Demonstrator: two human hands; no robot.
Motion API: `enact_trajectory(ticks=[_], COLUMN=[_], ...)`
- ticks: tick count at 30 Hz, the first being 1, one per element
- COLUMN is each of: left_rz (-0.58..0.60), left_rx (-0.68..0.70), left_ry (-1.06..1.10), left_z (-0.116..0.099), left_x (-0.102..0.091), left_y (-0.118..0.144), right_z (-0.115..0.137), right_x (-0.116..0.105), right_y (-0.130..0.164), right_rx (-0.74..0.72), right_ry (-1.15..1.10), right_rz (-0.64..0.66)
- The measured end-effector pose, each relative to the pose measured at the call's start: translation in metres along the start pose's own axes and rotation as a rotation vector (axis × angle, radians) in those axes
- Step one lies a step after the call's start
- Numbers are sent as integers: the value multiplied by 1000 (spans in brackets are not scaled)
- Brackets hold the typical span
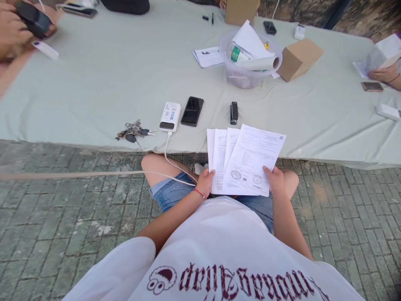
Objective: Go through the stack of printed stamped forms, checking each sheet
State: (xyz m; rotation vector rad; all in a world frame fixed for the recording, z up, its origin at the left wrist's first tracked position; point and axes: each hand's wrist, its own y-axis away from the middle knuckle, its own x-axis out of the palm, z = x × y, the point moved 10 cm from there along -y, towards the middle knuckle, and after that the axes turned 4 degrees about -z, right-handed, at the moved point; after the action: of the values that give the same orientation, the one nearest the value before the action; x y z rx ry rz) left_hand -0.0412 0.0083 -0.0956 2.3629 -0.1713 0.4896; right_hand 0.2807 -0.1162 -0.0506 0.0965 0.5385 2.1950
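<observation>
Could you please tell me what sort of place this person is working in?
Probably an outdoor paperwork desk: a cloth-covered table on brick paving, stamped papers in both hands, a stapler nearby.

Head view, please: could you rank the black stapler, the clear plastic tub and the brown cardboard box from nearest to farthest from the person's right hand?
Measured from the right hand, whose grip holds the fanned papers:
1. Black stapler, on the table just beyond the papers, slightly left.
2. Clear plastic tub, farther back, holding a paper roll.
3. Brown cardboard box, beside the tub on its right; only slightly farther than the tub.
</observation>
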Motion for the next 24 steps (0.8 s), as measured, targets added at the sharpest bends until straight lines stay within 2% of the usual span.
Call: enact_trajectory(ticks=[5,8,11,17,21,24], left_rz=[-1,-1,3,15,-12,-19], left_rx=[-7,-29,-51,-67,-76,-88], left_ry=[27,44,60,63,58,65], left_z=[-3,-1,1,1,3,4], left_x=[1,1,2,4,3,5], left_y=[2,3,5,8,8,9], right_z=[19,27,28,28,36,38], right_x=[-56,-67,-55,0,26,35], right_y=[-13,-14,-8,13,18,17], right_rx=[-94,-142,-120,-68,-106,-142], right_ry=[-45,-93,-78,107,166,164], right_rz=[-197,-213,-157,24,67,66])
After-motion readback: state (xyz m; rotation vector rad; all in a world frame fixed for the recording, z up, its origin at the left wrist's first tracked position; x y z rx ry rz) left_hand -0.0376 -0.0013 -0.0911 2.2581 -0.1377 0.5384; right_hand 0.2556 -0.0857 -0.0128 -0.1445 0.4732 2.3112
